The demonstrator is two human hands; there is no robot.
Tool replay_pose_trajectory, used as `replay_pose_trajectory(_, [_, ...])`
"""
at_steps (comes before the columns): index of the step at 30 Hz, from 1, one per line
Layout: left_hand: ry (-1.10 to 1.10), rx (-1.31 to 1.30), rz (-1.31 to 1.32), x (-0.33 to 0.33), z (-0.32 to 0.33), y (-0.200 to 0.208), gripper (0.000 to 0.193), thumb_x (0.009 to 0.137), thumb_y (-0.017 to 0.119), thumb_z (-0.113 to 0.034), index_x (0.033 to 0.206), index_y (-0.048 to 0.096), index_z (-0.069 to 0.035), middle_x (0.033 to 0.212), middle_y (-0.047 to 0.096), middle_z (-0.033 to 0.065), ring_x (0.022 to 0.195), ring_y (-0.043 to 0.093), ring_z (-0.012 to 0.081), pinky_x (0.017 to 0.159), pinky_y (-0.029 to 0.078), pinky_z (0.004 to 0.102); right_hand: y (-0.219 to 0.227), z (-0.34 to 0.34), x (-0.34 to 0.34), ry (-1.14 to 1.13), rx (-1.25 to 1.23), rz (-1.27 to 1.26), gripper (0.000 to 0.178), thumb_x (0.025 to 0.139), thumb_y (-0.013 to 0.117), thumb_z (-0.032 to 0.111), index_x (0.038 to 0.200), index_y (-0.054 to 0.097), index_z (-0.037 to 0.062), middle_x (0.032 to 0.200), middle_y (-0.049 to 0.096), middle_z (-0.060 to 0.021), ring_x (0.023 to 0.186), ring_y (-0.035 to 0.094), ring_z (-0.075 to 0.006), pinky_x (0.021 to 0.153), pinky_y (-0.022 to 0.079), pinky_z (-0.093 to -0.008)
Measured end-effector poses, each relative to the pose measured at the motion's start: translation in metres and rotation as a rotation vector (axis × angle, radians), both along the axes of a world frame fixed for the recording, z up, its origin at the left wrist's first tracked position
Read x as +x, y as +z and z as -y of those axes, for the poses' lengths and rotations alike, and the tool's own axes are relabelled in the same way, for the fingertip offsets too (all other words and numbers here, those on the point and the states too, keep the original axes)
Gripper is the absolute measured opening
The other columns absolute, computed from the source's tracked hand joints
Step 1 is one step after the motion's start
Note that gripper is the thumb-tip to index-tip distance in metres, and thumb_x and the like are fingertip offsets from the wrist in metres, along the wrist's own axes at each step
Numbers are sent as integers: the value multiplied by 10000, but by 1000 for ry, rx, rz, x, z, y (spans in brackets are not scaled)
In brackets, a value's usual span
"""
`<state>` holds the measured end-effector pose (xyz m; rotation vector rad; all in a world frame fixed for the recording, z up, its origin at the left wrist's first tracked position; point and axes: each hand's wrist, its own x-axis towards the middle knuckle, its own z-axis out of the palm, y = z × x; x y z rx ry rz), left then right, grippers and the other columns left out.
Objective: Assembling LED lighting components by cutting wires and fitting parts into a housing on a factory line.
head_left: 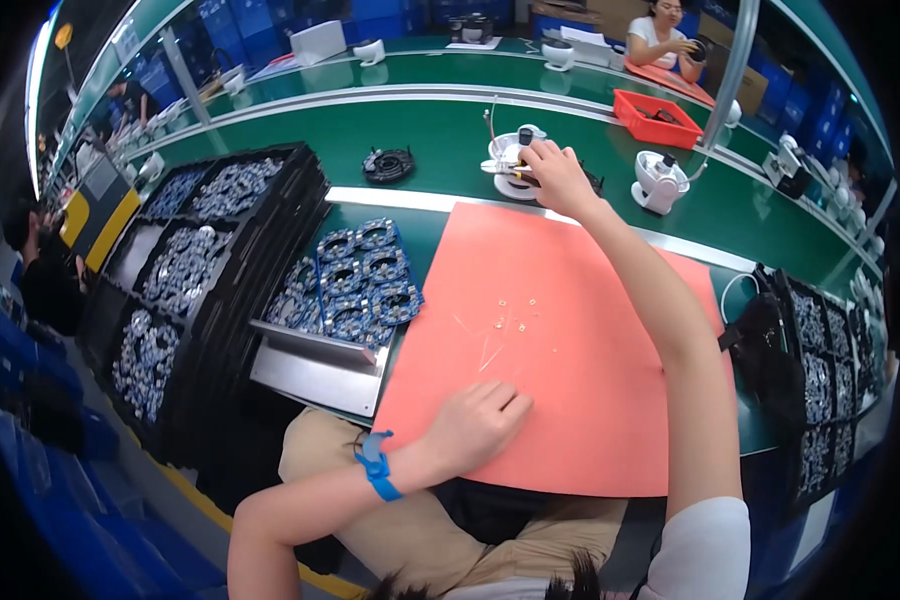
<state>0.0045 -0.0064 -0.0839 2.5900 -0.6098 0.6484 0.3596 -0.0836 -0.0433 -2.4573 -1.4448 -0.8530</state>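
My right hand [562,182] reaches far over the salmon mat [570,400], its fingers closed on what looks like pliers [517,171] with yellow-and-black handles. They are beside a white rounded device [516,188] on the green bench, which the hand partly covers. My left hand [477,428] rests palm down near the mat's front edge. Its fingers are loosely curled, and nothing shows in them. Several tiny gold-coloured parts [521,328] and thin clear strips [491,357] lie on the mat beyond it.
Blue circuit boards [355,285] are left of the mat, above a metal tray [315,378]. Black crates [220,265] of parts stand farther left, others [805,370] at right. Beyond are a black coil [388,165], another white device [659,183], a red basket [658,122] and a co-worker [660,40].
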Motion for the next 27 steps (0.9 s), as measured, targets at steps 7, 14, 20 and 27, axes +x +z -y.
replay_pose_trajectory(7, [0,-44,-87,3,-9,18,94,812,626,-100,869,566,-56,778,530,94,749,589,272,637,486,386,4,96,19,-307,288,63,607,714,755,188,1241,518,2,1252,550,-172,1176,527,-329,969,430,-446])
replay_pose_trajectory(14, [186,-112,-13,7,-26,47,86,816,687,-64,869,627,-33,800,607,111,758,617,292,657,488,381,-12,192,32,-766,-29,149,318,766,672,150,1057,566,79,1046,608,-88,1058,590,-264,826,428,-435])
replay_pose_trajectory(20, [176,-145,-51,9,-31,50,127,838,662,-89,931,614,-18,871,613,126,833,621,305,715,496,387,-11,232,38,-628,-87,203,227,809,585,19,1027,556,75,999,581,-98,1014,573,-289,815,413,-444])
replay_pose_trajectory(27, [203,-89,-133,7,-40,52,159,831,663,-103,960,611,-26,929,605,129,886,607,315,764,491,401,34,215,-45,-169,-140,-6,285,756,597,-53,1025,591,41,994,567,-126,954,549,-332,819,428,-409])
